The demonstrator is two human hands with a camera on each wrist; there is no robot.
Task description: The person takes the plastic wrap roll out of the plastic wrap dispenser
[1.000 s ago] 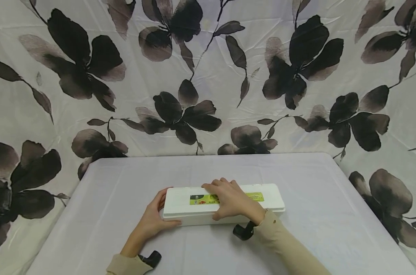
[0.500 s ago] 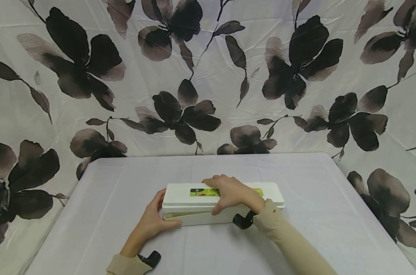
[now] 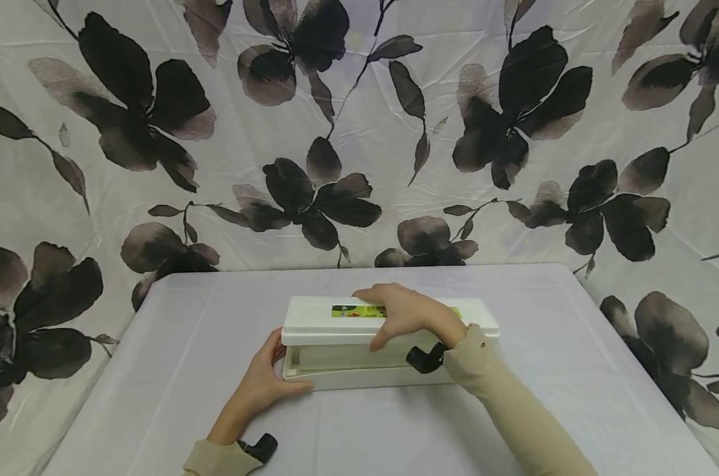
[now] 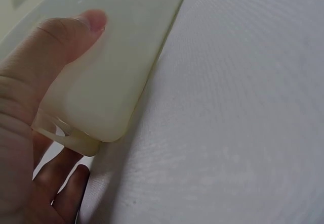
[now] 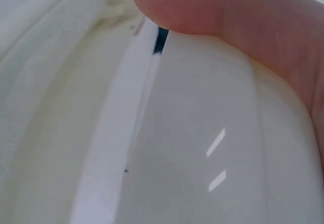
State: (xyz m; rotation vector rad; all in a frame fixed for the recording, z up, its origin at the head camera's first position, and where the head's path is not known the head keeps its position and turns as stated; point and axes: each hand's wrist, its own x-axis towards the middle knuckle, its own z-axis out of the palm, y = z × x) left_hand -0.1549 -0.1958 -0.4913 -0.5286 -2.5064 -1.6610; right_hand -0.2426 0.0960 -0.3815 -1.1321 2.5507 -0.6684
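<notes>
A long white plastic box (image 3: 365,379), shaped like a plastic wrap dispenser, lies lengthwise on the table. Its lid (image 3: 312,321) carries a yellow-green label (image 3: 358,311) and is tilted up at the front, so a gap shows the pale inside. My left hand (image 3: 263,378) grips the left end of the base, thumb on the front wall and fingers round the end; the left wrist view shows this thumb on the smooth front wall (image 4: 104,87). My right hand (image 3: 412,312) spans the lid and holds it, thumb at its front edge. Its far fingertips are partly hidden.
A white cloth covers the table (image 3: 217,317), whose back edge meets a hanging cloth with dark flowers (image 3: 312,205). Black wrist-worn devices sit under the right wrist (image 3: 426,358) and at the left wrist (image 3: 263,449).
The lid has gone from closed to raised at the front, moving up and back with my right hand. My left hand has stayed at the base's left end.
</notes>
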